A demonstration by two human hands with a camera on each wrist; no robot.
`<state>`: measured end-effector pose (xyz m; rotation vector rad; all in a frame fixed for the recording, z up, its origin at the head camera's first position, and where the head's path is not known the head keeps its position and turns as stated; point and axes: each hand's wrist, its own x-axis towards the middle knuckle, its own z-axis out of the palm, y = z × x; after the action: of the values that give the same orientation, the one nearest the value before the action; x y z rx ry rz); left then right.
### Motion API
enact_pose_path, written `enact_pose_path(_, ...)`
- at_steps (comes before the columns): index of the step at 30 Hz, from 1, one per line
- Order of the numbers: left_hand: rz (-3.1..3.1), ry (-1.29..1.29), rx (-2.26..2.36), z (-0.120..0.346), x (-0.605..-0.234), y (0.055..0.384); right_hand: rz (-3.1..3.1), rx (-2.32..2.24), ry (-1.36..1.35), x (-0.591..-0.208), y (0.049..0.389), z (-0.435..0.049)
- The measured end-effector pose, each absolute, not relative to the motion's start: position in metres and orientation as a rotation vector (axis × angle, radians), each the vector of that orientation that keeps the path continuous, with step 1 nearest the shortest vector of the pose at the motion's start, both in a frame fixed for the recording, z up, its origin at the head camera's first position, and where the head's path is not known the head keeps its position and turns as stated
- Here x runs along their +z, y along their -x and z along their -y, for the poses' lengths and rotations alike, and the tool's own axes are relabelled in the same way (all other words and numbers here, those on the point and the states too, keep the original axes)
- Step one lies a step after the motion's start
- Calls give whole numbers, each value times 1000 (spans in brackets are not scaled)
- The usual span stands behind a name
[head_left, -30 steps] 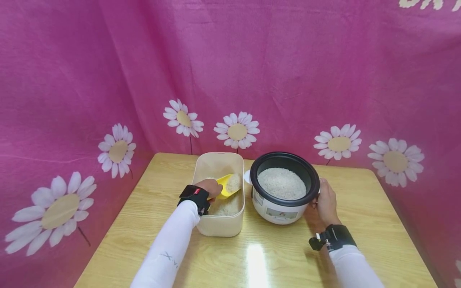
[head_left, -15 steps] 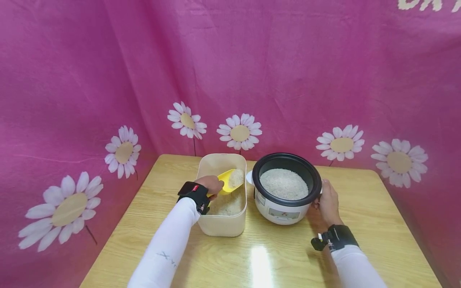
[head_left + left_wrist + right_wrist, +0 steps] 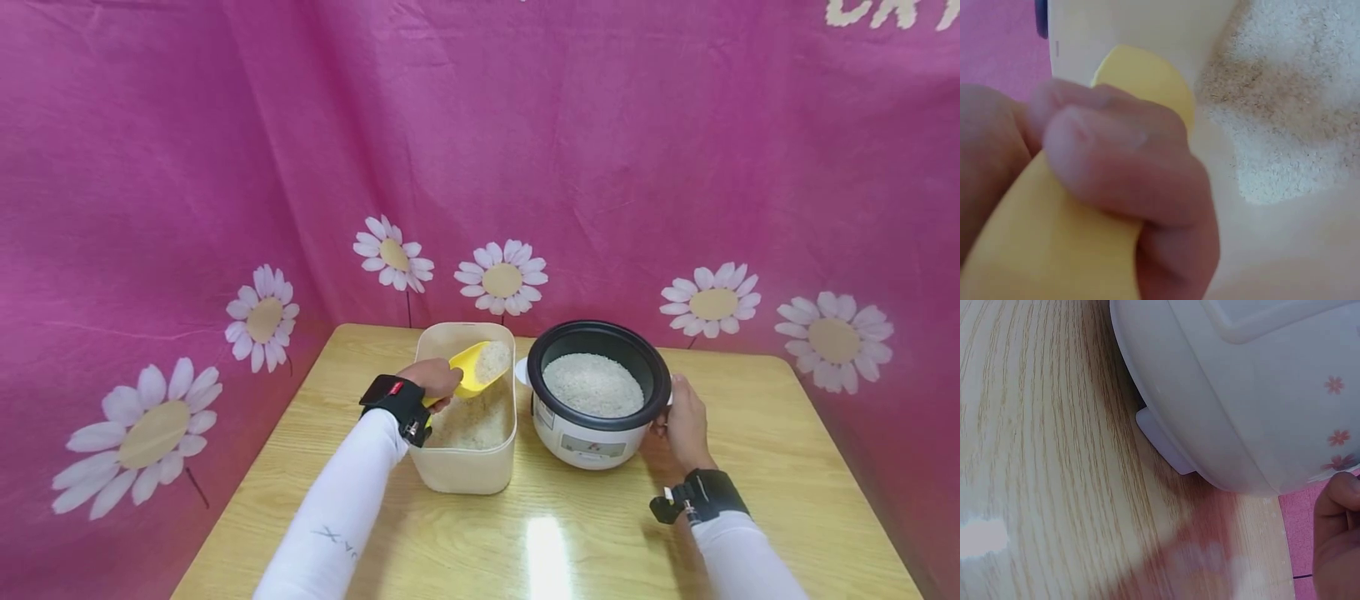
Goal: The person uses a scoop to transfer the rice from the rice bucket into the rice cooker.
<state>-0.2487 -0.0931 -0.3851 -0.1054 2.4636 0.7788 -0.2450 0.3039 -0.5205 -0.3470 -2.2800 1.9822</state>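
Observation:
My left hand grips the handle of a yellow scoop, its fingers curled round it in the left wrist view. Rice is heaped in the scoop, which is over the cream bin. More rice lies at the bottom of that bin. To the right stands a white rice cooker with no lid on it; its black pot holds white rice. My right hand holds the cooker at its right-side handle, which the fingers largely hide.
Bin and cooker stand side by side, a narrow gap apart, on a wooden table. A pink curtain with daisies encloses the back and sides. A white handle juts from the cooker toward the bin.
The rice-filled scoop has risen in my left hand, up from lower inside the bin. My right hand stays at the cooker. The head view has shifted slightly.

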Motion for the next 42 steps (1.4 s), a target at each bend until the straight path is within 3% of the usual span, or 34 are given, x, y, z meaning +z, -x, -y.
enact_pose_path(42,-2394,79,962,121,-359,229,2327,1940,334,-524,243,-304)
